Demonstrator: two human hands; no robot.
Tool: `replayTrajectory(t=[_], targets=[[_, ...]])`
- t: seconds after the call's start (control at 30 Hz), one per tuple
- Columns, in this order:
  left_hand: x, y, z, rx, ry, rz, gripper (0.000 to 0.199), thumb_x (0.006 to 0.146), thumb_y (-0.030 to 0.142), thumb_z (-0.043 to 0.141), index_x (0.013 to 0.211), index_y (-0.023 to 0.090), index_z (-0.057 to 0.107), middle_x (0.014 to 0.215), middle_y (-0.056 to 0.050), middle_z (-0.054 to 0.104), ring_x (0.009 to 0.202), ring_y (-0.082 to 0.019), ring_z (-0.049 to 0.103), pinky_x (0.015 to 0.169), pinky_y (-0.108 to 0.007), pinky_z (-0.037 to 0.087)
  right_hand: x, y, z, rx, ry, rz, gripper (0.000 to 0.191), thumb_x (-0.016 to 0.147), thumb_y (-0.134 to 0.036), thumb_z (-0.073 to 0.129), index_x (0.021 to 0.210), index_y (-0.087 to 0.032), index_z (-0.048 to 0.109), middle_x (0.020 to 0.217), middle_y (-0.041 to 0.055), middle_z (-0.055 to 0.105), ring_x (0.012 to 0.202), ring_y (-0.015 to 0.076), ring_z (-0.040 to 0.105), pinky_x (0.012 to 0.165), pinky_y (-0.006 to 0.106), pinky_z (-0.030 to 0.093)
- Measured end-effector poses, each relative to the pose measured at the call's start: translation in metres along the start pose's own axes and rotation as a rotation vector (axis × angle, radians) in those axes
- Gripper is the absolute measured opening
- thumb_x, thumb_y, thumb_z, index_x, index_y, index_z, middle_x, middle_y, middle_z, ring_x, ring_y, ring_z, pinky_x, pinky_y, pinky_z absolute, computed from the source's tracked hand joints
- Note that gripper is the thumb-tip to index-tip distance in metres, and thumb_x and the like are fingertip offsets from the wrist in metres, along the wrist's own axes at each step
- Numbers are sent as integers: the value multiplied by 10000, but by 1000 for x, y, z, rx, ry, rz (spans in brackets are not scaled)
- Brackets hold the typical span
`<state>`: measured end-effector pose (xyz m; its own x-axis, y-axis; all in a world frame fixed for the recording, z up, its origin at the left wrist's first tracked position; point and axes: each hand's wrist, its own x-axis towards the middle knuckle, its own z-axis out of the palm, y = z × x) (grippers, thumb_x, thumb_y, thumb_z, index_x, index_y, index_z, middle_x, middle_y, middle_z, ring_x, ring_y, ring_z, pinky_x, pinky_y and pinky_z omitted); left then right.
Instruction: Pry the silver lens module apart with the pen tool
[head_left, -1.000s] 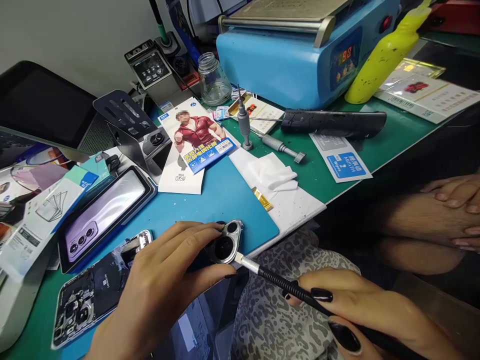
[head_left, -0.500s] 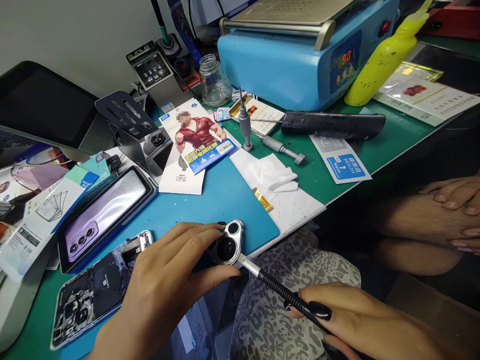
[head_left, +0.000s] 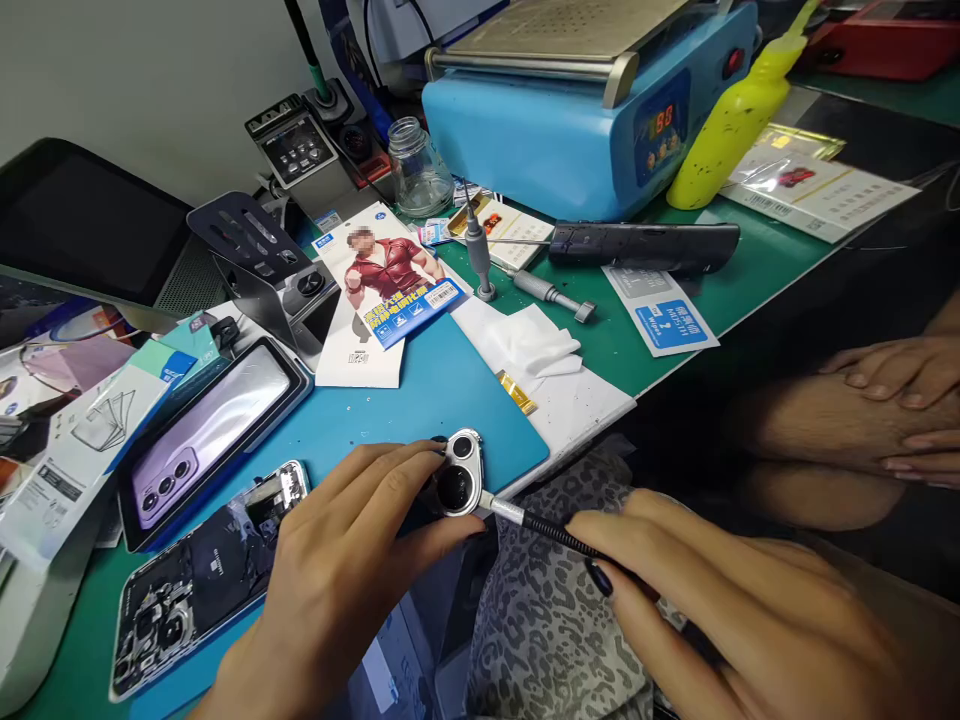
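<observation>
My left hand [head_left: 352, 560] pinches a small silver camera-lens frame [head_left: 463, 475] with two dark round lenses, near the edge of the blue mat [head_left: 420, 400]. My right hand [head_left: 697, 590] grips a thin tool [head_left: 551, 525] with a black ribbed handle and silver front end. The tool's tip meets the lower right edge of the lens frame. Left of my left hand lies an opened phone [head_left: 206, 585] with its inner parts showing. Behind that phone, a purple phone [head_left: 210, 430] rests in a dark tray.
Screwdrivers [head_left: 478, 250], a white cloth [head_left: 536, 345], a wipes packet [head_left: 664, 320] and a black tool handle [head_left: 645, 247] lie on the green surface. Behind are a glass jar [head_left: 420, 175], a blue heating machine [head_left: 532, 140] and a yellow bottle [head_left: 731, 125]. Another person's hands [head_left: 900, 370] rest at right.
My right hand has turned and shifted up the tool, its fingers now lying over the handle. The view has shifted slightly, while my left hand still holds the lens frame.
</observation>
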<state>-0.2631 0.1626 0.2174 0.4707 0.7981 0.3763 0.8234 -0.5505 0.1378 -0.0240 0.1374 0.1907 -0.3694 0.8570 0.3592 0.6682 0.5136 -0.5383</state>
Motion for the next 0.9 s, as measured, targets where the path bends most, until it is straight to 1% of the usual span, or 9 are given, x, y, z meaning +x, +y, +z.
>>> replayTrajectory(t=[0.03, 0.1, 0.2, 0.3, 0.4, 0.5, 0.63, 0.8, 0.9], targets=[[0, 1, 0, 4, 2, 2, 326, 805, 371, 698, 989, 106, 657, 923, -60, 730, 844, -139, 673, 768, -226, 541, 2, -2, 0, -15, -17, -3, 203, 882, -192, 499, 1054, -228, 602, 935, 68, 717, 707, 210, 690, 470, 294, 431], [-1, 1, 1, 12, 0, 8, 320, 809, 360, 698, 994, 102, 656, 931, -61, 728, 852, -140, 670, 785, -229, 533, 4, -6, 0, 10, -29, 16, 170, 895, -188, 494, 1010, -222, 615, 863, 55, 713, 638, 186, 665, 461, 286, 413], [-4, 1, 3, 39, 7, 27, 335, 811, 365, 698, 1005, 96, 652, 948, -70, 727, 874, -155, 666, 810, -252, 529, 2, -13, 6, 77, 3, 110, 141, 922, -207, 485, 919, -224, 624, 723, 16, 685, 544, 142, 615, 506, 262, 448], [-5, 0, 3, 60, -7, 43, 356, 807, 367, 705, 1036, 101, 644, 975, -72, 726, 889, -167, 664, 795, -270, 536, -1, -18, 13, 133, 29, 164, 124, 919, -226, 517, 855, -223, 623, 667, -2, 660, 531, 124, 603, 526, 233, 465], [-4, 2, 2, 52, -3, 33, 325, 806, 334, 713, 1023, 102, 647, 954, -76, 731, 869, -177, 670, 767, -287, 544, -2, -20, 19, 146, 83, 153, 81, 896, -204, 562, 850, -213, 628, 639, -5, 644, 530, 119, 603, 552, 225, 477], [-2, 4, 1, 30, 15, 12, 282, 812, 319, 708, 991, 111, 643, 902, -73, 732, 823, -179, 676, 742, -299, 548, -3, -22, 23, 163, 117, 175, 88, 890, -179, 566, 823, -199, 619, 622, -8, 635, 523, 115, 603, 556, 219, 476], [0, 5, 2, 15, 26, -5, 280, 811, 340, 707, 998, 142, 639, 890, -57, 732, 806, -177, 679, 717, -296, 535, -6, -22, 25, 239, 93, 222, 141, 905, -166, 524, 786, -189, 595, 608, -18, 619, 534, 107, 611, 540, 209, 461], [1, 4, 4, 37, 57, 26, 268, 788, 339, 740, 943, 133, 667, 866, -40, 733, 800, -146, 684, 751, -247, 499, -9, -20, 29, 301, 66, 297, 165, 922, -171, 486, 791, -208, 580, 610, -45, 612, 533, 85, 595, 524, 196, 427], [1, 4, 2, 33, 42, 17, 271, 792, 348, 734, 950, 138, 668, 872, -37, 733, 808, -140, 686, 751, -235, 496, -8, -18, 29, 304, 71, 296, 162, 921, -179, 498, 778, -208, 569, 615, -44, 617, 521, 86, 578, 516, 207, 405]])
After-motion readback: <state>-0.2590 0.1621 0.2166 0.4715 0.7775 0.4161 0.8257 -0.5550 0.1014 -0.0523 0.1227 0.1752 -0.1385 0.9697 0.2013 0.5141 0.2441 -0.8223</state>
